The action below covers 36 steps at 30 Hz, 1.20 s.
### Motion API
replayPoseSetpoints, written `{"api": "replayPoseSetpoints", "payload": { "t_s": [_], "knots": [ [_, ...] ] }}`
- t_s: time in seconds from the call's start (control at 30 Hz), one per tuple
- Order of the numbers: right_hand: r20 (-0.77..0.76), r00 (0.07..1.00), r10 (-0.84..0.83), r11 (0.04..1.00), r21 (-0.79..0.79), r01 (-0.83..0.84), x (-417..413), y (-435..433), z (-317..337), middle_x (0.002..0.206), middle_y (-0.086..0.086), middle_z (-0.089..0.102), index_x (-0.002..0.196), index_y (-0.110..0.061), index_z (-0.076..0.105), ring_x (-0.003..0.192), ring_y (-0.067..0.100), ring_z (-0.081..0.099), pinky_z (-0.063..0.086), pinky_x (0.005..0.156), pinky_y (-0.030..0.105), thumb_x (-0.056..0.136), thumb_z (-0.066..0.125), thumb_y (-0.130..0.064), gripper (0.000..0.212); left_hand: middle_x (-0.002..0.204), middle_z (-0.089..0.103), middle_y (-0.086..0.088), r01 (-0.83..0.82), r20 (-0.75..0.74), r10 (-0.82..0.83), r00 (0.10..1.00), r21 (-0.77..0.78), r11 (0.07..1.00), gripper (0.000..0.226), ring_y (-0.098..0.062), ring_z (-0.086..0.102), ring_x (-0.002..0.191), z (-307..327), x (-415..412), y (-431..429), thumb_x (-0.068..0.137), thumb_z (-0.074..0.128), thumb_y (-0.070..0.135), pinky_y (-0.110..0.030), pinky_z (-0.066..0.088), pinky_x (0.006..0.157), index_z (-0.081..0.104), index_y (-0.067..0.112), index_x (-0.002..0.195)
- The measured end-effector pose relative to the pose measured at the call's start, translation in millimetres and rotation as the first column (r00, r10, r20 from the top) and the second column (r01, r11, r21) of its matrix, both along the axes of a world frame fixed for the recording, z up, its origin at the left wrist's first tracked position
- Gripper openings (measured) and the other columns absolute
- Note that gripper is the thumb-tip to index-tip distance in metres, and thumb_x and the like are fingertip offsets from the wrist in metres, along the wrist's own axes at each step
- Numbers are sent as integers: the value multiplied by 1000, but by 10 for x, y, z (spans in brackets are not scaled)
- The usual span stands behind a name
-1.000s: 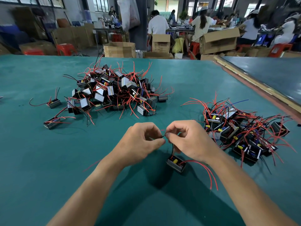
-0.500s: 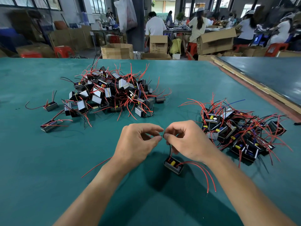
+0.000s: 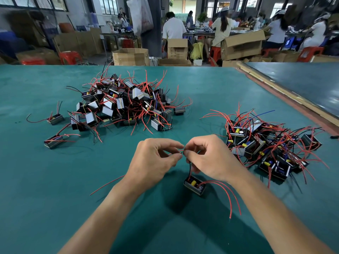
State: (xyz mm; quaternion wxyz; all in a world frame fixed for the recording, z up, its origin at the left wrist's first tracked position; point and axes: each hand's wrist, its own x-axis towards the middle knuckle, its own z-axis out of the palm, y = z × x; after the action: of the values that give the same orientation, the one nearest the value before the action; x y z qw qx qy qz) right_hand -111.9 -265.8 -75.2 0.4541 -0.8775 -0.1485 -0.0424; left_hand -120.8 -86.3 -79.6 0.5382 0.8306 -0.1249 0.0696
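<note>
Green table [image 3: 55,180]: filling the lower two-thirds of the frame and bearing all the stock.
Large heap [image 3: 124,105] of wired modules: lying upper centre-left.
Smaller heap [image 3: 266,147]: lying at the right edge.
Left hand [image 3: 154,162], centre: thumb and forefinger closing tight, pinching a red lead [image 3: 174,153].
Right hand [image 3: 211,158], just right of it: fingertips closing tight, pinching a black lead [image 3: 189,167].
Module [image 3: 194,186]: sitting directly below the right hand, nearer to it than to the left. Its black lead is running near-vertically up to the pinch.
Lead tips [image 3: 182,152]: meeting between both pinches, apparently being twisted together. The joint is lying level, left to right.
</note>
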Motion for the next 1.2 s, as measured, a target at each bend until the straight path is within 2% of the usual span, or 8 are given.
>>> {"api": "replayPoseSetpoints", "payload": {
  "t_s": [0.17, 0.3, 0.4, 0.57, 0.73, 0.87, 1.1, 1.2],
  "knots": [
    [7, 1000, 27, 1000, 12, -27, 2, 3, 7, 65, -3, 69, 72, -19, 71, 52, 9, 62, 51, 59, 31, 89, 68, -13, 18, 54, 64, 13, 4, 13, -4, 1000, 42, 999, 16, -2, 44, 41, 0, -8, 10, 82, 76, 14, -13, 33, 42, 77, 29, 78],
    [40, 999, 0, 1000, -21, 1, 21, -18, -7, 56, -12, 57, 74, -25, 74, 49, 3, 48, 36, 53, 17, 87, 73, -20, 14, 55, 65, 14, -5, 9, 5, 1000, 22, 1000, 16, -3, 47, 41, 2, -8, 10, 82, 76, 12, -13, 34, 42, 78, 28, 79],
    [45, 999, -17, 1000, -2, 17, 30, -38, 2, 54, -1, 56, 73, -23, 73, 46, 4, 43, 37, 49, 23, 87, 73, -21, 14, 69, 71, 17, -25, 18, 25, 1000, 35, 999, 17, -10, 63, 52, -4, -2, 3, 81, 77, 13, -14, 40, 46, 76, 30, 80],
    [-20, 1000, -17, 995, 103, 19, 23, -29, 8, 56, 1, 65, 74, -21, 66, 47, 21, 65, 55, 54, 39, 91, 66, -14, 18, 74, 72, 14, -45, 18, 44, 999, 20, 999, 20, -20, 68, 59, -22, 4, -15, 80, 78, 13, -19, 45, 48, 73, 33, 81],
    [-37, 999, -4, 991, 130, 8, 30, -20, -14, 61, 1, 69, 75, -23, 67, 50, 23, 68, 56, 53, 33, 90, 65, -12, 19, 71, 72, 16, -20, 16, 20, 1000, 63, 998, 15, -15, 66, 57, -35, 7, -12, 81, 75, 15, -17, 44, 49, 75, 30, 78],
    [-37, 999, 20, 992, 127, -15, 23, -20, -24, 62, 3, 70, 76, -23, 68, 49, 20, 67, 57, 54, 35, 89, 65, -15, 16, 60, 68, 15, 6, 2, -6, 1000, 59, 998, 17, -6, 54, 47, -49, -1, -20, 81, 75, 14, -16, 39, 46, 75, 30, 76],
    [-53, 998, 20, 993, 116, -14, 11, -19, -6, 62, 8, 70, 74, -17, 70, 50, 21, 66, 58, 58, 44, 88, 66, -13, 15, 59, 68, 14, 16, 12, -17, 1000, 55, 998, 14, -5, 56, 50, -39, -4, -20, 81, 75, 15, -18, 41, 48, 75, 27, 74],
    [-53, 997, 47, 994, 97, -42, 4, -18, 13, 63, 7, 70, 78, -18, 72, 49, 17, 64, 57, 57, 38, 88, 66, -9, 14, 59, 67, 13, 13, 18, -14, 1000, 58, 998, 13, -6, 58, 51, -38, -1, -19, 82, 76, 15, -17, 39, 49, 75, 25, 74]
  ]
}}
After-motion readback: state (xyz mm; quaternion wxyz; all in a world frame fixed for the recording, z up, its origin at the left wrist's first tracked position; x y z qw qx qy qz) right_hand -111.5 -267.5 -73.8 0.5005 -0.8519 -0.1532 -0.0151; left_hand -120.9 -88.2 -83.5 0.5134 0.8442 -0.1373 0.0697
